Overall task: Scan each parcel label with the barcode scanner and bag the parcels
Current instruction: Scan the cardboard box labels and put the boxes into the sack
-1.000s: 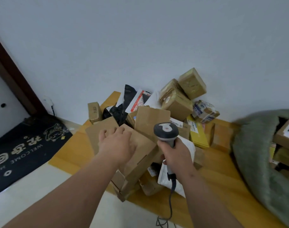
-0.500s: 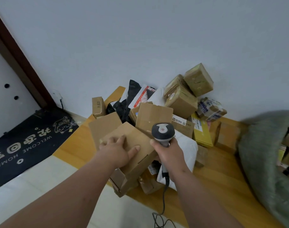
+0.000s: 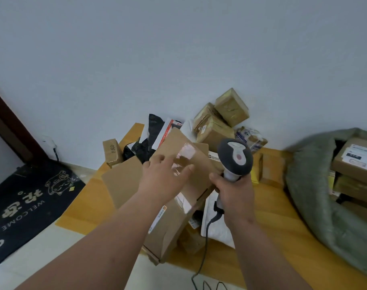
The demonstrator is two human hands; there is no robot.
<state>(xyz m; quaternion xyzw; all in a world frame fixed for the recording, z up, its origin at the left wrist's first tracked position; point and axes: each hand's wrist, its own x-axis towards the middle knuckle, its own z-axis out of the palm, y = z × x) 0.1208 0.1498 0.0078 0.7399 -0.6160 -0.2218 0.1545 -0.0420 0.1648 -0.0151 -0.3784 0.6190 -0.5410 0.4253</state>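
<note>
A long brown cardboard box [image 3: 191, 185] with clear tape on its face tilts up out of the parcel pile at centre. My left hand [image 3: 165, 178] lies spread on that face, fingers fairly straight, thumb out to the right. Just right of the box, my right hand [image 3: 234, 193] grips the handle of the grey barcode scanner [image 3: 234, 158], whose head stands upright beside the box's upper edge. The scanner's cable [image 3: 205, 233] hangs down to the floor. A grey-green sack [image 3: 316, 195] lies open at the right with labelled boxes [image 3: 356, 162] inside.
More parcels [image 3: 220, 126] are heaped against the white wall: taped boxes, black and white mailers, a small box [image 3: 112, 151] at the left. A white mailer [image 3: 218, 229] lies under the scanner. All rest on a wooden board [image 3: 283, 237]. A black doormat [image 3: 27, 201] lies at the left.
The far end of the box has tipped up toward the camera under my left hand. The scanner has risen and come closer to the box.
</note>
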